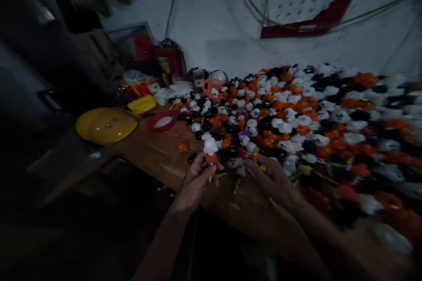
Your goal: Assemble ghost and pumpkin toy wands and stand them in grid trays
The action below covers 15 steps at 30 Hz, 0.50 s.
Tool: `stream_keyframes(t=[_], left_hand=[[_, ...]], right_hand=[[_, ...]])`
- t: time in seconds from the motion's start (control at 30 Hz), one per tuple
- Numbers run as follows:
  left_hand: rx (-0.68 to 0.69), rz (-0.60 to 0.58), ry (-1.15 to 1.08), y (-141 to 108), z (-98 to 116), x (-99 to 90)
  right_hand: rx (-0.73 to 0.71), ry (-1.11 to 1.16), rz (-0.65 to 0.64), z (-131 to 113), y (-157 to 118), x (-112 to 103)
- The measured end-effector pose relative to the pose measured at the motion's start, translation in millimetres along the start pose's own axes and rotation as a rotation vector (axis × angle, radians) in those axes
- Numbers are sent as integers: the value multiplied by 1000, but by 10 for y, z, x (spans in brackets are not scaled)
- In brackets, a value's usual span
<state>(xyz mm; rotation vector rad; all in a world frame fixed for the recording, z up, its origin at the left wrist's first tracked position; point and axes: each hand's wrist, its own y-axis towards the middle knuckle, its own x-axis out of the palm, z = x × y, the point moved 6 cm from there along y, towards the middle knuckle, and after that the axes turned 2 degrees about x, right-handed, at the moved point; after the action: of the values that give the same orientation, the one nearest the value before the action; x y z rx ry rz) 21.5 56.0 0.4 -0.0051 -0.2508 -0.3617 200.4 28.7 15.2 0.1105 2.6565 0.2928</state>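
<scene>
My left hand [196, 180] is closed around a small toy figure [210, 145] with a white top and an orange lower part. A yellow-green bit [210, 179] shows just under those fingers. My right hand [268, 178] reaches to the near edge of the pile, its thumb and fingers pinched round a small multicoloured piece [255, 154] in green, yellow and orange. Right beside it lies a greyish-white skull-like head [234, 163]. The picture is dark and somewhat blurred, so fine details of the pieces do not show.
A big heap of white, orange and black toy heads [290, 118] covers the right of the brown table [154, 153]. To the left are a yellow hard hat [107, 125], a red dish [161, 121] with white contents and a pink-orange container [213, 88]. A wall stands behind.
</scene>
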Motion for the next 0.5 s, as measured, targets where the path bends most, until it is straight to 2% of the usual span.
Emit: stream_keyframes(t=[0.07, 0.13, 0.3, 0.37, 0.5], left_hand=[[-33, -20, 39, 17, -100, 201], [-31, -8, 103, 32, -190, 381], [98, 153, 398, 25, -333, 676], [186, 188, 606, -8, -322, 760], [487, 205, 1026, -122, -183, 950]], right_hand=[[13, 74, -77, -27, -161, -147], [44, 120, -89, -4, -302, -260], [197, 128, 71, 289, -512, -375], [226, 129, 74, 352, -546, -363], [192, 253, 61, 320, -562, -324]])
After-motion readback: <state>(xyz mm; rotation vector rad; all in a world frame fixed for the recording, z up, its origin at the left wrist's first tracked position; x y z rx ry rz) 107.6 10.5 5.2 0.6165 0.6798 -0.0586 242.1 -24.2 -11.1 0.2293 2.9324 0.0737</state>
